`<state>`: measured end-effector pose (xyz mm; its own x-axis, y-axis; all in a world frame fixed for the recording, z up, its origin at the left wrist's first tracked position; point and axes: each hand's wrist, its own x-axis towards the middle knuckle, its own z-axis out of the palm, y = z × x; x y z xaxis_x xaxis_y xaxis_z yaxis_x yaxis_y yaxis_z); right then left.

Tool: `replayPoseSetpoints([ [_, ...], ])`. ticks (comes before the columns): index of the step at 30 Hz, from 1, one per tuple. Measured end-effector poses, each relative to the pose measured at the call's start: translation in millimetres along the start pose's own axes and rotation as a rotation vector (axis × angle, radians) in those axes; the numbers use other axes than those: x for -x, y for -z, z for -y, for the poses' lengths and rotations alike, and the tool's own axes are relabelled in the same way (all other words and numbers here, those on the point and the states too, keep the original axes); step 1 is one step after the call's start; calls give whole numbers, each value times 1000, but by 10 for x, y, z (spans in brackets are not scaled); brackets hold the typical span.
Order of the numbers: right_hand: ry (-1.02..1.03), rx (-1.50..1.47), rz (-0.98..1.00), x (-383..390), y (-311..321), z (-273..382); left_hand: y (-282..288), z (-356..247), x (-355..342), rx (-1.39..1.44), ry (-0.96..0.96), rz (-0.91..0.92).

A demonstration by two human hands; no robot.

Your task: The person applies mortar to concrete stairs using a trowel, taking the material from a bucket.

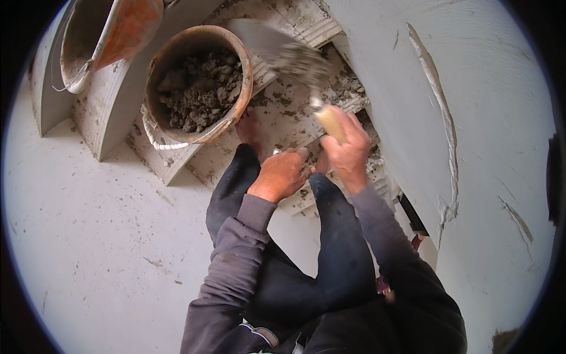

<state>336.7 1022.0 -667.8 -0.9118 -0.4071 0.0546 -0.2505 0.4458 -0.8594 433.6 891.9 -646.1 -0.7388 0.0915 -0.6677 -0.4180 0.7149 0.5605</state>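
Observation:
My right hand point(349, 147) grips a trowel point(330, 122) by its pale wooden handle. Motion blurs the blade, which points up and left near the far rim of the bucket; grey mortar point(300, 62) clings to it. Left of my knees, my left hand point(284, 174) is closed over the steps, and a small shiny bit shows at its knuckles. What it holds, if anything, is hidden. A worn orange-brown bucket point(247, 74) stands upright on a step, holding lumpy grey mortar point(203, 94). Its white-wrapped handle point(165, 146) hangs down on the near side.
Another orange bucket point(134, 28) sits at the upper left, tilted. Mortar-splattered steps point(283, 112) run beneath my feet. A pale wall point(483, 118) with a long rough crack rises close on the right. A smooth light surface point(100, 236) borders the steps on the left.

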Motion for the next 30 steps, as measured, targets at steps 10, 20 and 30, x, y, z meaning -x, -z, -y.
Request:
replayPoseSetpoints([
  [10,-1147,-644,284,456,-255,-1353,64,-44,0,44,-44,3],
  [20,-1217,-894,211,441,-812,-1814,108,-68,36,10,20,88],
  [30,-1178,-984,222,114,-825,-1712,127,1,84,1,-8,51],
])
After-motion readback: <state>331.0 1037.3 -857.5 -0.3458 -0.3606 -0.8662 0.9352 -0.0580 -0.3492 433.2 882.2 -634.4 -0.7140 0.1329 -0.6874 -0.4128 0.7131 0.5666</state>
